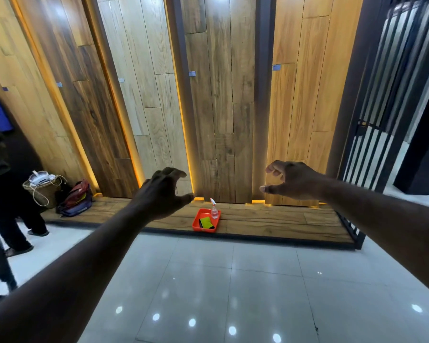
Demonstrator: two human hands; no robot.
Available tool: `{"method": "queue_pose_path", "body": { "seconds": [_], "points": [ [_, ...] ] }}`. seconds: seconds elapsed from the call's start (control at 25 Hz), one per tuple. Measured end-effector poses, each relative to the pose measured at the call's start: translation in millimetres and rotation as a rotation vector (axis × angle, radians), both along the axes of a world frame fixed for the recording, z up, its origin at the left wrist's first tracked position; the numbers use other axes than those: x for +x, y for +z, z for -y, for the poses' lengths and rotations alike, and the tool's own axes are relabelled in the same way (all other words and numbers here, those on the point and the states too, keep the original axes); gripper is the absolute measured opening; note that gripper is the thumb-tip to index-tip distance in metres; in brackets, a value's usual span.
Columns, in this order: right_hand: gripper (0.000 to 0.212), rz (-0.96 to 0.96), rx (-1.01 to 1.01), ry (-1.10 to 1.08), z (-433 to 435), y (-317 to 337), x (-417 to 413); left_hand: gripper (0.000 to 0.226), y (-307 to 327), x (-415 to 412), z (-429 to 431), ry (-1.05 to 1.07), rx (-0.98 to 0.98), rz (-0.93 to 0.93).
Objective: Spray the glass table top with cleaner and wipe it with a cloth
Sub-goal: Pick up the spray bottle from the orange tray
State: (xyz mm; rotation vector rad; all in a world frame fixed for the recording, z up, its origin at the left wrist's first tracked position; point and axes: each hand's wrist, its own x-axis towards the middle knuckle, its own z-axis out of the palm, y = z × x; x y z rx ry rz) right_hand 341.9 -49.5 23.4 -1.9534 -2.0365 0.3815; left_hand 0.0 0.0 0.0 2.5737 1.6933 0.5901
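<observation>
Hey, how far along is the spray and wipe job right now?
Nothing looks done yet. The spray bottle and cloth sit in the orange tray on the wooden ledge. Both the left hand and right hand are empty. Fetching, spraying and wiping remain; no glass table shows.

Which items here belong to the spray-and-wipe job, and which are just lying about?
Job items:
spray bottle, standing in the red tray
yellow-green cloth, lying in the same tray
left hand and right hand, both empty, fingers spread

Lying about:
basket
bags beside it

No glass table in view.
</observation>
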Motion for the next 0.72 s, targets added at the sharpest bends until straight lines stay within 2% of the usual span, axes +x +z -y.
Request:
{"method": "queue_pose_path", "body": {
  "seconds": [0.24, 0.36, 0.44, 0.56, 0.72],
  "points": [
    [0.068, -0.077, -0.048, 0.017, -178.1, -72.8, 28.7, 0.075, -52.2, 19.8, -154.7, 0.049, -0.091, -0.051],
    [0.062, -0.106, -0.079, 0.032, -279.8, -85.6, 50.4, 0.078, -68.2, 33.5, -244.1, 0.083, -0.134, -0.029],
    [0.063, -0.110, -0.110, 0.033, -346.2, -89.1, 60.2, 0.079, -73.5, 39.3, -300.3, 0.111, -0.171, -0.065],
    [0.068, -0.126, -0.162, 0.034, -426.9, -98.7, 57.8, 0.076, -86.0, 34.7, -364.1, 0.163, -0.215, -0.015],
    [0.069, -0.116, -0.227, 0.080, -536.4, -139.0, 38.6, 0.075, -121.9, 21.2, -464.1, 0.215, -0.275, -0.003]
  ]
}}
